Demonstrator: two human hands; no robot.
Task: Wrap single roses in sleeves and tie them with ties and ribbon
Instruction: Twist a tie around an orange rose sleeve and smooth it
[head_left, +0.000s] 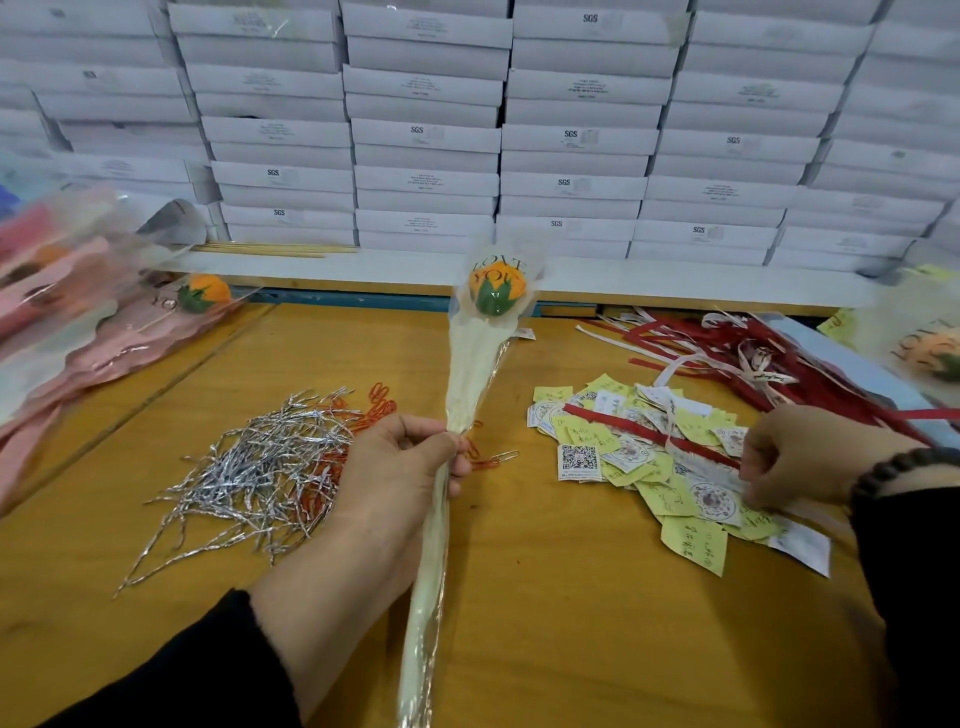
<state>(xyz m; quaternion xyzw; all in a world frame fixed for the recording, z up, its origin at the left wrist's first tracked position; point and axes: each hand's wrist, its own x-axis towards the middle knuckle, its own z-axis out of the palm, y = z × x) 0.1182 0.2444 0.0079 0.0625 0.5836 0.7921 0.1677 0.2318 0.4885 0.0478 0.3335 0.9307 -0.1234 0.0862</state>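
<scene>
My left hand (400, 467) grips the sleeved rose (496, 288), long axis pointing far; right hand (810, 457) pinches a tag (714, 501), off right on the bench (519, 597).

Left hand (400, 467) grips sleeved rose (496, 288); right hand (800, 457) touches paper tags (675, 467).

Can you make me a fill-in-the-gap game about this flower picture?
1. The left hand holds a wrapped rose whose flower is the colour ____.
2. The right hand reaches into the pile of paper ____.
3. The shiny wire ties by the left hand are the colour ____.
4. The ribbons at the back right are mostly ____.

Missing words: orange; tags; silver; red
</scene>
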